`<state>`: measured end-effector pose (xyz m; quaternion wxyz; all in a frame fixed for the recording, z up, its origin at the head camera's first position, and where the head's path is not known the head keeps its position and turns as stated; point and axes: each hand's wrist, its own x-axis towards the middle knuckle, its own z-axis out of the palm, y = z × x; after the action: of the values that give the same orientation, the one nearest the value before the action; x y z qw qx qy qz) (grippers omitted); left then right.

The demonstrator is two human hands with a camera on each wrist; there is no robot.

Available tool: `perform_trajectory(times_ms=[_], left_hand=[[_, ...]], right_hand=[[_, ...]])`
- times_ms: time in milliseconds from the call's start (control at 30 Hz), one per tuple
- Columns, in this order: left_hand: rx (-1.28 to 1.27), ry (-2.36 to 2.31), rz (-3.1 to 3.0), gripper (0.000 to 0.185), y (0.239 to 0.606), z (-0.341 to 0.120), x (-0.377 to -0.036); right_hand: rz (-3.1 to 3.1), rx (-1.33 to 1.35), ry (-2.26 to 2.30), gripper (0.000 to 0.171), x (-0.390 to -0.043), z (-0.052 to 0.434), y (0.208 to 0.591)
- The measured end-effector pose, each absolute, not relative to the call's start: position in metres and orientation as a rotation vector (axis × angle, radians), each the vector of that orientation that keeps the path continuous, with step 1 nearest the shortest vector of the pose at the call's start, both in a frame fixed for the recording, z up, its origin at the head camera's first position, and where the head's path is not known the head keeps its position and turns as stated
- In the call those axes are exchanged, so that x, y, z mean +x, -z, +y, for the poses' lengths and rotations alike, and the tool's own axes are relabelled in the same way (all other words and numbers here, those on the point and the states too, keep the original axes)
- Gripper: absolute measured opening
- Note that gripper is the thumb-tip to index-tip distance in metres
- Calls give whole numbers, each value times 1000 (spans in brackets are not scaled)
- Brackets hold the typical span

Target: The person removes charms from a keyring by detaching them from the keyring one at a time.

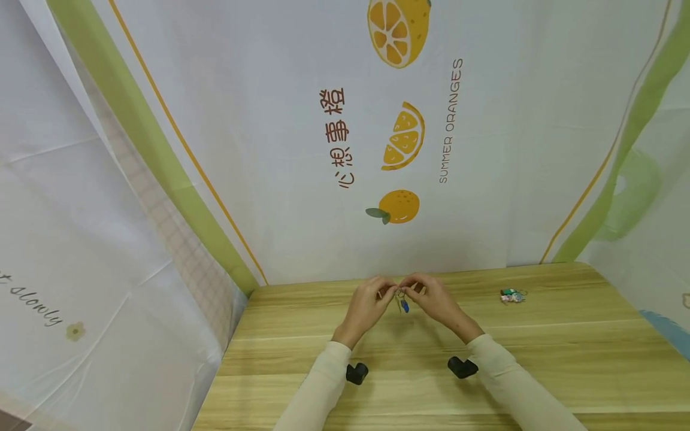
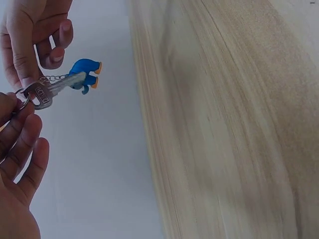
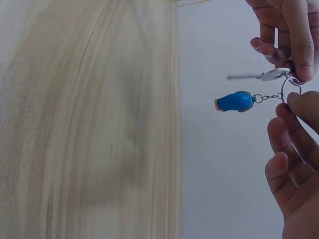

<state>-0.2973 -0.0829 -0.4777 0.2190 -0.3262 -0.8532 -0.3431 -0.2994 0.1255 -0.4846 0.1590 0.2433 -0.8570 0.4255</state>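
Above the far edge of the wooden table, my left hand (image 1: 371, 301) and my right hand (image 1: 435, 302) meet fingertip to fingertip. Both pinch at a metal key ring (image 3: 283, 91) between thumb and fingers, hiding part of it. A silver key (image 2: 42, 94) hangs by its bow between the hands, blade pointing down toward the table. Beside it dangles a small blue figure charm (image 3: 236, 101) with orange feet, on a short chain (image 3: 268, 97) linked to the ring. In the left wrist view the key blade overlaps the blue charm.
A small pile of colourful keychain charms (image 1: 512, 296) lies on the wooden table (image 1: 409, 395) to the right. Two black angular pieces (image 1: 357, 373) show beside the sleeves. A white printed cloth (image 1: 291, 227) hangs behind the table's far edge.
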Motion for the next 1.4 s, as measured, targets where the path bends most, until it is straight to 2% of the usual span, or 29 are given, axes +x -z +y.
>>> perform_trajectory(times_ms=[467, 1067, 1400], left_hand=[[-889, 994, -2370, 12, 478, -81, -295], [-864, 999, -2403, 9, 477, -82, -294], [-902, 954, -2387, 10, 479, -83, -293]], right_hand=[[-2388, 605, -1231, 5, -297, 125, 482], [-2354, 694, -1275, 7, -296, 119, 486], [-2388, 693, -1089, 5, -296, 118, 485]])
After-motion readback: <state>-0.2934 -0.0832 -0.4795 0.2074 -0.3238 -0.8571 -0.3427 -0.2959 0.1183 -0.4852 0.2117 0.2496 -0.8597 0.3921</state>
